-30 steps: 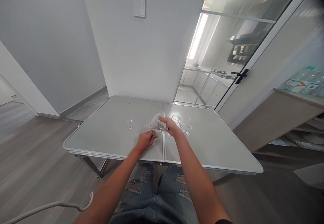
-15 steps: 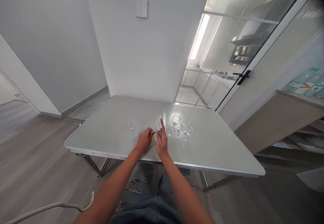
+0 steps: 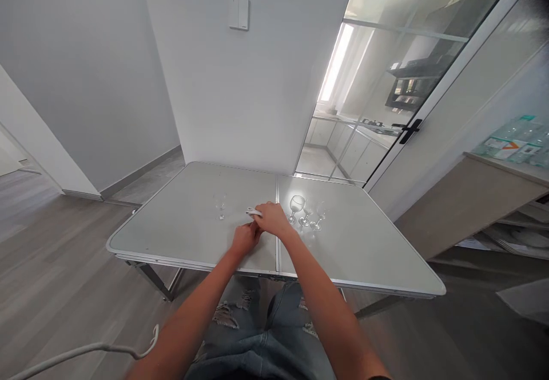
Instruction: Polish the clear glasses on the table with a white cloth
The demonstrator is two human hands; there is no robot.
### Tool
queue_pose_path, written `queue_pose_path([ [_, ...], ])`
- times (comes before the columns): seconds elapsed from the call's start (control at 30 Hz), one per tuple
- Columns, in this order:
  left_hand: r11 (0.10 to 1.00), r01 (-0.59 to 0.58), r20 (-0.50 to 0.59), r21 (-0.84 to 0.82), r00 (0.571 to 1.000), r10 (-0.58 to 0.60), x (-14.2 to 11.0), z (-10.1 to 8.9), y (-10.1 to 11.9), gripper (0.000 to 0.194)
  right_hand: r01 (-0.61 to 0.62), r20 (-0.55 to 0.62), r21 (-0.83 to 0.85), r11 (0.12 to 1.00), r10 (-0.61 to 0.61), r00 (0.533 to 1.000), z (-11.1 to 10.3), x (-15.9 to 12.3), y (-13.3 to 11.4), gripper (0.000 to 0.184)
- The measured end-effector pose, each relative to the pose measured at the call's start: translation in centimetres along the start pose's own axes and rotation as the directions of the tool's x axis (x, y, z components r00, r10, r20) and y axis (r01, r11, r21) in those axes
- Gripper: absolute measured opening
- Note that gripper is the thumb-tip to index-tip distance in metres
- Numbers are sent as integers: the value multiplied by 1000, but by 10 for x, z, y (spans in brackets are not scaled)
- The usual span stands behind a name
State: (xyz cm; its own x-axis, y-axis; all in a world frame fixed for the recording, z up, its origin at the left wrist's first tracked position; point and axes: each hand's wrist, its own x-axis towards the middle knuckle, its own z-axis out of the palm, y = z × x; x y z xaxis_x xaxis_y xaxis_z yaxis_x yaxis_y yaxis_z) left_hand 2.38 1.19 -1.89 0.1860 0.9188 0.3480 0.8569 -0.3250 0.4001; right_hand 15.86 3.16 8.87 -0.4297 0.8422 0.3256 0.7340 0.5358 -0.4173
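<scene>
My right hand [image 3: 273, 218] is closed on a folded white cloth [image 3: 254, 212], whose end sticks out past the fingers. Just below it, my left hand [image 3: 245, 238] is closed with its fingertips pressed together against the right hand. Whatever the left fingers grip is hidden. To the right of my hands, a clear wine glass [image 3: 297, 204] stands upright on its stem. Beside it are a second stemmed glass [image 3: 305, 218] and a third stemmed glass [image 3: 316, 224], both faint against the table. A small clear glass [image 3: 221, 208] stands to the left.
The grey folding table [image 3: 180, 214] has a metal edge and a seam down its middle. Behind it are a wall and a glass door [image 3: 364, 99] with a black handle [image 3: 410, 131]. A cabinet [image 3: 476, 197] at right carries packed plastic bottles [image 3: 510, 139]. A white cable [image 3: 98, 347] hangs at lower left.
My right hand has turned over, palm down, and moved left above the left hand. The white cloth has tipped from upright to lying leftward. My left hand has stayed nearly in place.
</scene>
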Motion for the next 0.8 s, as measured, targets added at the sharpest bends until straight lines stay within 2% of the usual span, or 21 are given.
queue_pose_path([
  [0.07, 1000, -17, -14, -14, 1000, 17, -1, -2, 1, 23, -105, -33, 284, 953, 119, 992, -2, 8, 7, 31],
  [0.13, 999, -25, -27, -35, 999, 24, -1, -2, 2, 25, -188, -69, 562, 805, 272, 960, -2, 11, 14, 35],
  [0.2, 998, -33, -38, -57, 999, 31, -1, -2, 2, 24, -224, -72, 769, 599, 429, 901, 2, 11, 20, 34],
  [0.27, 996, -39, -67, -79, 997, 33, -1, -2, 2, 23, -203, -29, 906, 370, 534, 845, 7, 6, 25, 29],
  [0.33, 994, -31, -105, -108, 994, 20, -1, -3, 3, 21, -128, 29, 982, 135, 572, 820, 13, 1, 31, 25],
  [0.4, 988, -15, -130, -156, 992, -6, -1, -5, 3, 19, -54, 57, 998, -23, 579, 813, 19, -6, 38, 22],
  [0.57, 940, -52, -146, -336, 989, 2, 2, -8, 1, 14, 43, 51, 990, -134, 627, 777, 38, -25, 52, 22],
  [0.63, 931, -95, -192, -354, 981, 27, 3, -7, -1, 7, 36, 78, 984, -174, 605, 792, 50, -33, 53, 23],
  [0.7, 926, -120, -226, -357, 973, 39, 4, -5, -3, 13, 18, 93, 983, -185, 572, 815, 61, -40, 51, 24],
  [0.8, 916, -106, -222, -387, 975, 19, 4, -4, -5, 19, -9, 112, 981, -193, 531, 840, 73, -46, 46, 24],
])
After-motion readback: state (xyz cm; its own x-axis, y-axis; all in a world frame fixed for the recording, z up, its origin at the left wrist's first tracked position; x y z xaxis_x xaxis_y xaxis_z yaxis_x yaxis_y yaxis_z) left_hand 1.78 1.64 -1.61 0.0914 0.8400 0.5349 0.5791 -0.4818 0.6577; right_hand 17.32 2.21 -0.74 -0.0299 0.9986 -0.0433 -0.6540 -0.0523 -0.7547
